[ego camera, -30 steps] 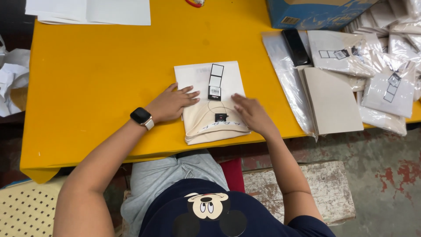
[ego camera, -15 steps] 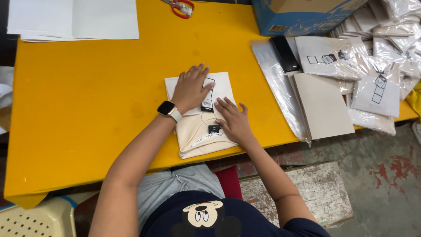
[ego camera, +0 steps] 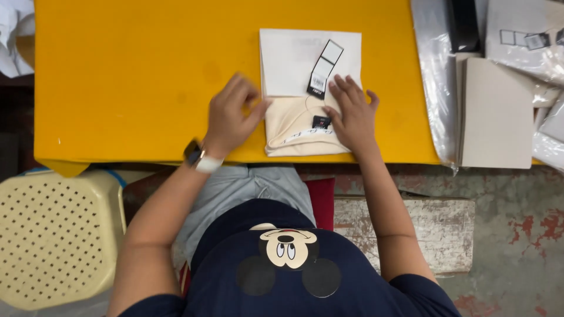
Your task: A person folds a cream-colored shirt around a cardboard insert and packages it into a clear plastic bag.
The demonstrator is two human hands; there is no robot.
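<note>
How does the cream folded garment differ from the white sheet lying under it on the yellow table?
The folded cream garment is soft and rumpled; the white sheet is flat and stiff-looking. The garment is cream, the sheet plain white. The right hand presses on the garment and the left hand touches its edge; neither hand is on the sheet. Both lie on the yellow table.

The right hand (ego camera: 352, 114) lies flat, fingers spread, on a folded cream garment (ego camera: 296, 126) at the near edge of the yellow table (ego camera: 135, 76). Just beyond its fingertips a black-and-white hang tag (ego camera: 324, 69) rests on a white sheet (ego camera: 291, 58) tucked under the garment. The left hand (ego camera: 230, 114) sits just beside the garment's left edge, thumb touching the cloth, a watch (ego camera: 198, 157) on its wrist. Well off past the right hand lie grey cardboard sheets (ego camera: 496, 114) and clear plastic bags (ego camera: 435, 76).
</note>
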